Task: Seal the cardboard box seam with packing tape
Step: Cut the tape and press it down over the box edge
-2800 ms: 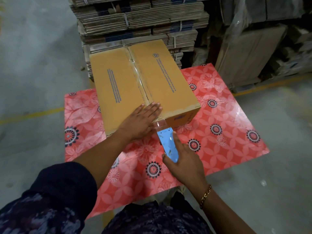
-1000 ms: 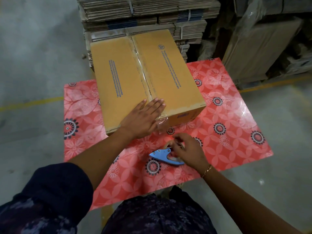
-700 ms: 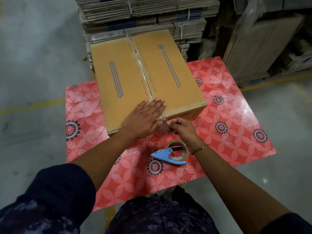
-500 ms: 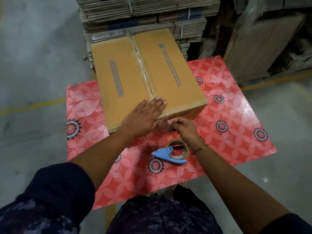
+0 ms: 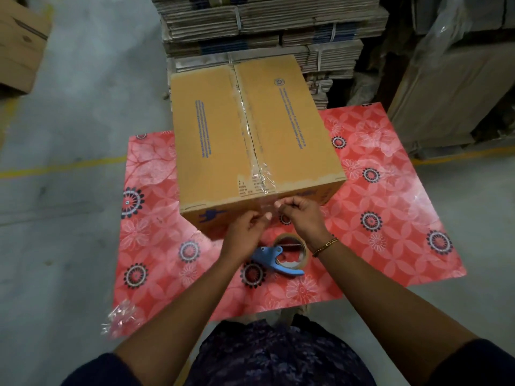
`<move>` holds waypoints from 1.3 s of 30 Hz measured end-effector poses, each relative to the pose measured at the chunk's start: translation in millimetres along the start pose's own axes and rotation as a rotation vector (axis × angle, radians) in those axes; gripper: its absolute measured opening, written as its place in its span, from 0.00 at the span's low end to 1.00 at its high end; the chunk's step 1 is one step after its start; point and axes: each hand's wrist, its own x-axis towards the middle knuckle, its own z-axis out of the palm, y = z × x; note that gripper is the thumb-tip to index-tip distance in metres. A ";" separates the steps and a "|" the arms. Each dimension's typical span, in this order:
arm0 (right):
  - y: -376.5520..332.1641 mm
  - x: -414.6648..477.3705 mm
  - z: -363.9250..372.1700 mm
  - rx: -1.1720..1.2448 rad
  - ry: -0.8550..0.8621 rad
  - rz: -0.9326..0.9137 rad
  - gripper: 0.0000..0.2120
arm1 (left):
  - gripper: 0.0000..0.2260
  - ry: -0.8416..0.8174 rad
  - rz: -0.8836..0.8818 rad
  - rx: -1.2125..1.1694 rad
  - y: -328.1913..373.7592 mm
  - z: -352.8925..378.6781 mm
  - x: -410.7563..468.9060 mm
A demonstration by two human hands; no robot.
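A closed brown cardboard box stands on a red flowered table. Clear tape runs along its top centre seam and hangs over the near edge. My left hand and my right hand are at the box's near face, each pinching a side of the loose tape end against the cardboard. A blue tape dispenser with its tape roll lies on the table just below my hands.
Bundles of flattened cartons are stacked behind the table. Another carton sits on the floor at far left, and wrapped boards lean at right. A scrap of crumpled clear film lies at the table's near left corner.
My left hand left the box top and came down to the near face. Both hands now pinch the tape end. The dispenser, set down earlier, lies still.
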 end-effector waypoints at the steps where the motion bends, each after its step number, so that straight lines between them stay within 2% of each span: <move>1: -1.2 1.1 -1.5 0.007 -0.021 0.004 0.05 | 0.25 0.027 -0.074 -0.121 1.1 5.6 5.2; 3: -1.8 4.0 -4.4 0.013 -0.062 0.016 0.05 | 0.15 0.087 -0.108 -0.261 4.0 11.1 13.8; 5: -1.6 7.6 -5.9 0.010 -0.079 0.022 0.05 | 0.10 0.130 -0.049 -0.271 3.4 12.7 20.0; 11: 2.3 11.9 -1.1 0.019 -0.010 0.000 0.05 | 0.12 0.302 0.008 -0.125 -1.5 23.5 23.3; 15: 6.4 10.0 7.5 -0.049 0.091 -0.006 0.06 | 0.11 0.406 -0.016 -0.158 -0.5 36.0 25.2; 22: 4.4 6.0 14.6 -0.052 0.165 -0.015 0.05 | 0.13 0.418 0.011 -0.053 -5.3 35.3 28.4; 26: 0.2 2.5 19.5 -0.146 0.226 -0.042 0.05 | 0.15 0.457 0.043 0.077 -9.4 39.4 28.1; 31: 2.2 1.9 21.7 -0.307 0.259 -0.090 0.06 | 0.16 0.505 0.175 0.293 -11.2 35.8 27.9; 39: 13.6 5.9 2.3 -0.430 0.310 -0.027 0.10 | 0.15 0.522 0.232 0.358 -7.7 31.5 25.4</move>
